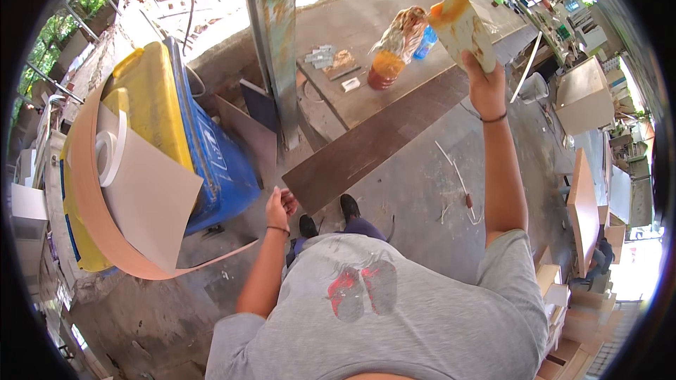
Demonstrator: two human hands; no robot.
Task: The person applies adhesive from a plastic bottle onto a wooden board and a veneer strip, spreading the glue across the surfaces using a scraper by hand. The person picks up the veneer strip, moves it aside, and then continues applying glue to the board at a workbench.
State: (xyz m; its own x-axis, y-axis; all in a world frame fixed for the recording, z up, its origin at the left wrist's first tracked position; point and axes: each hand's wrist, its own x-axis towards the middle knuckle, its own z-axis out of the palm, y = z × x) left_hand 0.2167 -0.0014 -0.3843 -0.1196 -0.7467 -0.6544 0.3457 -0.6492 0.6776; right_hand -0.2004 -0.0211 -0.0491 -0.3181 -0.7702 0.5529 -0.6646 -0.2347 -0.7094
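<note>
My right hand [486, 90] is raised at the upper right, closed around a flat, pale glue spreader [463, 27] smeared with orange-brown stuff. Below it a long dark brown board [377, 144] slants across from the lower left, its far end on the workbench [320, 109]. Close beside the board's near left end is my left hand [280, 205], fingers curled in with nothing visible in them; whether it touches the edge I cannot tell. A clear container of amber liquid [386, 70], with crumpled plastic over its top, stands on the bench beside a blue bottle [427, 42].
At left stands a blue and yellow bin [218, 162], with a beige sheet [151, 190] and a curved edging strip [84, 204] against it. A metal post [274, 49] rises by the bench. Panels [583, 211] and a white bucket [535, 88] are at right.
</note>
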